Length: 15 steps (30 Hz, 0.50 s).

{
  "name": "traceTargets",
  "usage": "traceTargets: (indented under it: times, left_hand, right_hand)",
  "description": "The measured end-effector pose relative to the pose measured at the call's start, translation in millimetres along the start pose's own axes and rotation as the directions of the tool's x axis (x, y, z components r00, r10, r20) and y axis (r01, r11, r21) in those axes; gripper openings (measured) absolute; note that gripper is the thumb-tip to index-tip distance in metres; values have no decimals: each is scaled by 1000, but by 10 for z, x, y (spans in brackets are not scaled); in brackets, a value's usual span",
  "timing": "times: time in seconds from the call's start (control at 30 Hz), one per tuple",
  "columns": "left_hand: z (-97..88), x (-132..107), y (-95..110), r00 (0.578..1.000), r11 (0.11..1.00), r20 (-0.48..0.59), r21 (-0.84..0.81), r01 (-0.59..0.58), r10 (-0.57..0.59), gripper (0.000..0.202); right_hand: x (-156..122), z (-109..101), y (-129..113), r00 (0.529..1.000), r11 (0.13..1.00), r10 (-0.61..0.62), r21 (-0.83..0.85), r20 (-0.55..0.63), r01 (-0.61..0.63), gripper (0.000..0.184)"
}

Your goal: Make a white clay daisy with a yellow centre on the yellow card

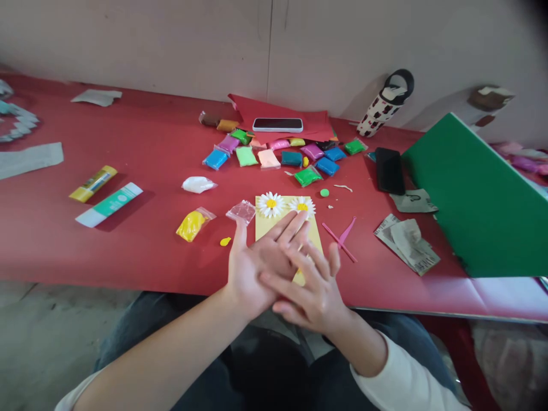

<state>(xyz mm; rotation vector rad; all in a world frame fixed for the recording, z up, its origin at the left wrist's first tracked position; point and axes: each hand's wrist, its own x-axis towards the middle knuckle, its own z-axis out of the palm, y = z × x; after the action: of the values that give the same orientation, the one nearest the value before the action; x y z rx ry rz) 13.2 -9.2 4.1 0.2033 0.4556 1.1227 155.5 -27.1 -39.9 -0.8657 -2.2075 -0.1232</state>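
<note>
Red-covered table [51,240] beneath a pale wall; fingers of both hands straight and spread apart, clamped on nothing visible, anything between the palms hidden; left hand [252,268] and right hand [310,299] crossed palm against palm, just above a yellow card [268,228]; on the card, two white daisies [270,204]; nearby, a clear plastic wrapper [241,212], a yellow clay packet [191,225], pink modelling tools [340,240].

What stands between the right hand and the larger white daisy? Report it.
The left hand does: it lies under and against the right hand, and its fingers stretch across the yellow card, just below the larger white daisy.
</note>
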Motion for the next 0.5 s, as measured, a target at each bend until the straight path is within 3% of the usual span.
traceTargets:
  times: [0.17,0.27,0.5]
  left_hand:
    - [-32,3,-35,999,999,45,-48,13,-11,76]
    - [-43,3,-43,999,998,26,-57,41,-40,78]
    - [-50,21,-36,1000,999,-14,-37,22,-23,74]
  right_hand:
    - [-18,0,-42,1000,1000,-17,21,-1,17,39]
    - [-18,5,-53,999,999,36,-2,0,-36,37]
    - [-19,40,-92,1000,999,26,-19,8,-26,35]
